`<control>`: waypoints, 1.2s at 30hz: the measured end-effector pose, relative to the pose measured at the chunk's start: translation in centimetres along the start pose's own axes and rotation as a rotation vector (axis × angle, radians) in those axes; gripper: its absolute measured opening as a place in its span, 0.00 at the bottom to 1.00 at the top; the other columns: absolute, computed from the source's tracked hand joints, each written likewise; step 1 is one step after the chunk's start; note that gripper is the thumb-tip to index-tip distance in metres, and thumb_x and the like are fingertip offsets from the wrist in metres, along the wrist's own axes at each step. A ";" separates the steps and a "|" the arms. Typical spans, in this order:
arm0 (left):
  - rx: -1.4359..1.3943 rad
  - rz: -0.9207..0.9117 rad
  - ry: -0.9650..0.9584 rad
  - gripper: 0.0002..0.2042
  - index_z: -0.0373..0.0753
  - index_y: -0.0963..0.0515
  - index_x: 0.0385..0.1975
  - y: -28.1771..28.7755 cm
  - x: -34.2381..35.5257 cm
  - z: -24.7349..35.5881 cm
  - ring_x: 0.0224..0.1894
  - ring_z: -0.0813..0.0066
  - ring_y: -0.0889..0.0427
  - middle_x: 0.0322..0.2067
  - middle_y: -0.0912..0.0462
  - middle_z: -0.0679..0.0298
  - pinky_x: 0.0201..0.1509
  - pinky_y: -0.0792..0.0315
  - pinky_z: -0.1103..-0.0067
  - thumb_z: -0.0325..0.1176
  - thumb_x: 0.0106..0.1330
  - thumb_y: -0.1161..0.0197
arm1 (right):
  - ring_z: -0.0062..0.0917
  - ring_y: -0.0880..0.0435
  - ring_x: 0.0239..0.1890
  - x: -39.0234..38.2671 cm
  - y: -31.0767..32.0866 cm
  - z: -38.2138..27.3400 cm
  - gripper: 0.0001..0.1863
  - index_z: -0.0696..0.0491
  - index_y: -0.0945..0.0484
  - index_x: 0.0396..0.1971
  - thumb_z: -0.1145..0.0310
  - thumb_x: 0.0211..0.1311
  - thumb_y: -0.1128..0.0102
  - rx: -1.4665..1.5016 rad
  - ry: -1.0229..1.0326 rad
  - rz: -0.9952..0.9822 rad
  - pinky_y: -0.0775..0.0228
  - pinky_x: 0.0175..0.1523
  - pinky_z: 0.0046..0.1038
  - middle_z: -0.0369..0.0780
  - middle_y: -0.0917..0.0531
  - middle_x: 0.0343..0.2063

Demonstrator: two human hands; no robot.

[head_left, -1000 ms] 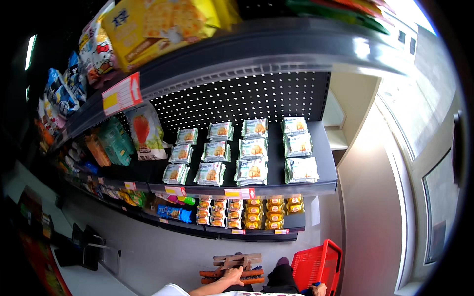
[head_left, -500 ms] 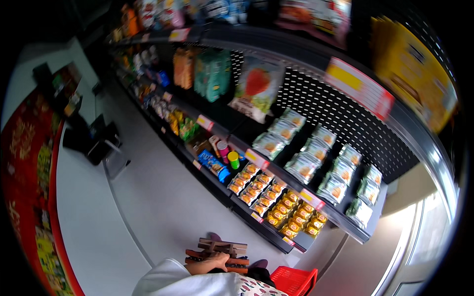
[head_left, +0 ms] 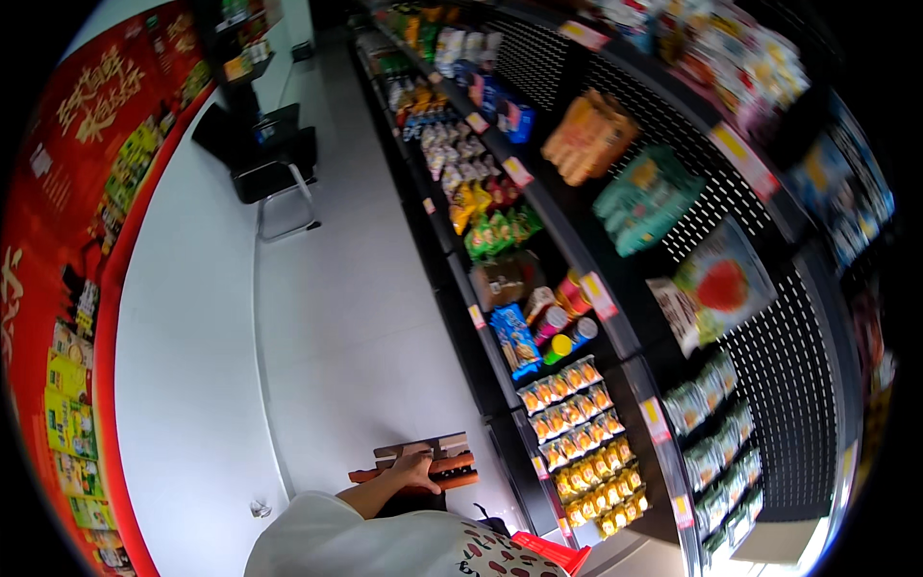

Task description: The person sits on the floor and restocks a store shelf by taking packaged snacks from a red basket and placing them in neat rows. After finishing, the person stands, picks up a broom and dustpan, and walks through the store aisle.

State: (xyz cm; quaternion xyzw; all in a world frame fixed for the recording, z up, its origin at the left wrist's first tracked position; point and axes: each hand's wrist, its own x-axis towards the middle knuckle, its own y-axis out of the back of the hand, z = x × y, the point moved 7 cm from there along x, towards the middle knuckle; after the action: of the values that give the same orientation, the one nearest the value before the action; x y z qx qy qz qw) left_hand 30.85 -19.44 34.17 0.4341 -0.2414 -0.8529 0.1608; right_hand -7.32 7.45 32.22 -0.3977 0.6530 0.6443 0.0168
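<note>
From the lower edge my left arm, in a white sleeve, reaches forward low in front of my body. My left hand [head_left: 415, 470] is closed over several long, narrow brown and reddish-brown packages [head_left: 452, 465] held crosswise; their exact kind cannot be made out. The hand covers their middle, with ends sticking out on both sides. A red plastic basket [head_left: 553, 552] shows partly at the lower edge, to the right of my patterned clothing. My right hand is not in view.
A long black snack shelf [head_left: 615, 337] runs along my right, holding small yellow-wrapped cakes [head_left: 601, 486], a blue packet [head_left: 517, 339] and a strawberry-pictured bag [head_left: 721, 284]. A white counter [head_left: 192, 337] with red panels [head_left: 91, 106] lines the left. Ahead stands a black chair [head_left: 279, 159] on grey floor.
My view has turned left, along the aisle; shelf and chair now appear farther right. My left hand still holds the brown packages. Less of the red basket shows.
</note>
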 end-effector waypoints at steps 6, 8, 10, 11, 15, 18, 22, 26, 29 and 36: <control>-0.196 0.214 0.064 0.48 0.28 0.22 0.50 7.1 -0.1 -7.1 0.53 0.49 0.18 0.48 0.16 0.43 0.58 0.25 0.61 0.67 0.37 0.24 | 0.44 0.12 0.34 2.9 -0.2 -11.3 0.23 0.53 0.14 0.33 0.46 0.49 0.30 -0.069 0.108 -0.054 0.20 0.40 0.46 0.49 0.13 0.30; -0.260 0.230 0.114 0.46 0.29 0.21 0.48 9.8 -0.3 -9.1 0.52 0.50 0.17 0.46 0.15 0.44 0.58 0.25 0.62 0.67 0.37 0.24 | 0.44 0.12 0.34 3.8 -0.5 -14.5 0.23 0.53 0.13 0.33 0.46 0.49 0.30 -0.078 0.130 -0.065 0.20 0.40 0.46 0.49 0.13 0.30; -0.310 0.304 0.153 0.45 0.30 0.20 0.46 12.1 -0.9 -11.1 0.52 0.51 0.17 0.46 0.15 0.45 0.58 0.25 0.64 0.67 0.37 0.23 | 0.44 0.12 0.34 4.6 -0.9 -17.4 0.23 0.53 0.13 0.33 0.47 0.49 0.30 -0.080 0.146 -0.080 0.20 0.39 0.46 0.49 0.13 0.30; -0.387 0.297 0.187 0.45 0.29 0.20 0.45 13.2 -1.1 -12.1 0.52 0.51 0.17 0.46 0.15 0.45 0.58 0.26 0.65 0.67 0.37 0.23 | 0.44 0.12 0.34 4.8 -1.1 -18.6 0.23 0.53 0.13 0.33 0.47 0.48 0.29 -0.087 0.154 -0.088 0.20 0.39 0.46 0.49 0.13 0.30; -0.442 0.344 0.303 0.42 0.29 0.19 0.45 18.1 -2.2 -16.0 0.47 0.55 0.14 0.43 0.13 0.48 0.53 0.23 0.69 0.63 0.40 0.21 | 0.44 0.12 0.34 6.6 -2.0 -23.3 0.23 0.54 0.13 0.32 0.47 0.48 0.29 -0.075 0.147 -0.118 0.20 0.39 0.45 0.49 0.13 0.30; -0.746 0.420 0.312 0.38 0.30 0.18 0.45 23.4 -4.7 -17.0 0.42 0.60 0.13 0.41 0.12 0.51 0.49 0.22 0.71 0.58 0.41 0.19 | 0.43 0.11 0.35 7.7 -2.4 -26.1 0.24 0.54 0.13 0.32 0.47 0.47 0.28 -0.067 0.115 -0.135 0.20 0.39 0.45 0.49 0.13 0.30; -0.813 0.505 0.475 0.33 0.33 0.17 0.46 30.1 -8.0 -18.8 0.40 0.69 0.14 0.38 0.12 0.57 0.47 0.21 0.74 0.50 0.43 0.17 | 0.43 0.11 0.35 8.6 -2.5 -29.3 0.24 0.54 0.13 0.32 0.48 0.46 0.28 -0.074 0.070 -0.153 0.20 0.39 0.45 0.49 0.12 0.30; -0.843 0.551 0.486 0.30 0.33 0.17 0.44 34.7 -8.9 -23.9 0.38 0.71 0.13 0.37 0.12 0.59 0.45 0.20 0.74 0.48 0.46 0.17 | 0.43 0.11 0.35 7.8 -3.5 -32.6 0.24 0.55 0.13 0.32 0.48 0.45 0.27 -0.095 0.019 -0.151 0.20 0.39 0.45 0.49 0.12 0.30; -0.781 0.561 0.494 0.34 0.33 0.18 0.45 37.6 -8.9 -28.5 0.40 0.67 0.13 0.38 0.12 0.57 0.47 0.20 0.73 0.53 0.45 0.18 | 0.42 0.11 0.35 6.3 -4.6 -35.8 0.24 0.55 0.13 0.32 0.48 0.45 0.27 -0.119 -0.027 -0.136 0.19 0.39 0.45 0.50 0.12 0.30; -0.825 0.636 0.326 0.36 0.32 0.18 0.47 47.5 -8.0 -38.3 0.45 0.61 0.13 0.42 0.12 0.53 0.52 0.22 0.70 0.55 0.45 0.18 | 0.42 0.10 0.35 0.3 -8.9 -45.4 0.24 0.56 0.13 0.31 0.49 0.43 0.26 -0.159 -0.134 -0.092 0.19 0.39 0.44 0.50 0.12 0.31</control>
State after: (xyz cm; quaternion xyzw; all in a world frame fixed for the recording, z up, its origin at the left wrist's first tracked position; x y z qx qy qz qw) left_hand 69.90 -65.51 46.29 0.3671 0.0218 -0.7079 0.6030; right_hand 19.53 -30.19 32.41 -0.3836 0.5780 0.7179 0.0584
